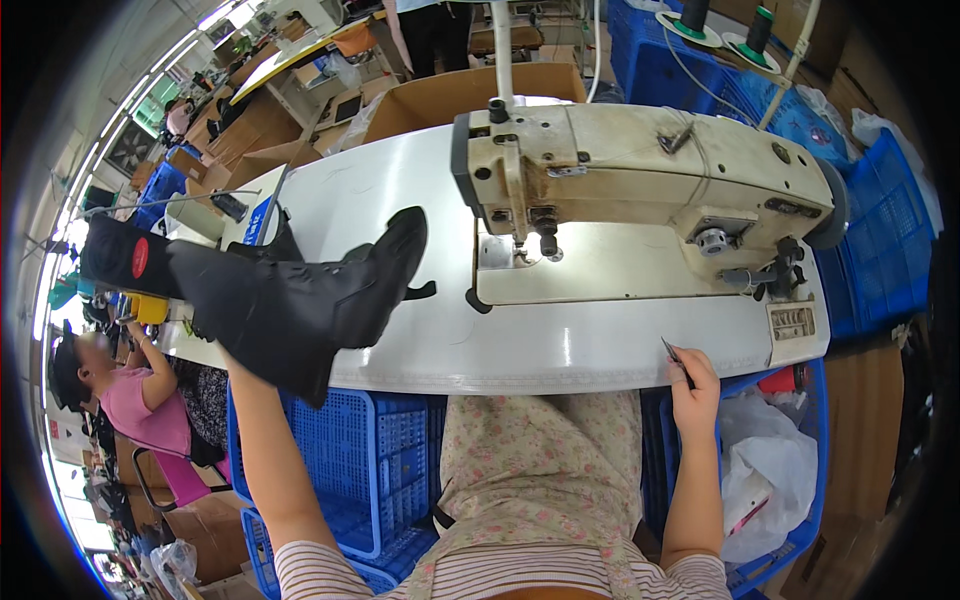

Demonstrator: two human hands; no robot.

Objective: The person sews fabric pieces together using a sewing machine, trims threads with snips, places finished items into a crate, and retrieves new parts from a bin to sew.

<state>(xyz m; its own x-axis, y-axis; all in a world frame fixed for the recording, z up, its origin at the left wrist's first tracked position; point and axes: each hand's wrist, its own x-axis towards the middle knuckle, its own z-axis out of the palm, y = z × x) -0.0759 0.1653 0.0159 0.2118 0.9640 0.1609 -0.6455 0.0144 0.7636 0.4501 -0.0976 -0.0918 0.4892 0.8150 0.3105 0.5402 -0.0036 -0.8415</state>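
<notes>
A tall black boot (290,305) is tilted above the left part of the white sewing table (420,355), its toe pointing up and to the right. My left hand is hidden behind the boot's shaft; the forearm runs up to it, and the boot appears to be held up by this hand. By the table's front edge on the right, my right hand (697,388) is closed around small dark pointed thread snips (676,359), tip up and left. Behind, the cream sewing machine (620,160) stands with its needle area (545,245) right of the boot's toe.
Blue plastic crates (345,450) stand beneath the table's front, and another crate with white plastic bags (755,460) is at right. A cardboard box (470,100) lies behind the table. At far left sits a person in a pink top (160,405). Thread spools (757,35) stand behind the machine.
</notes>
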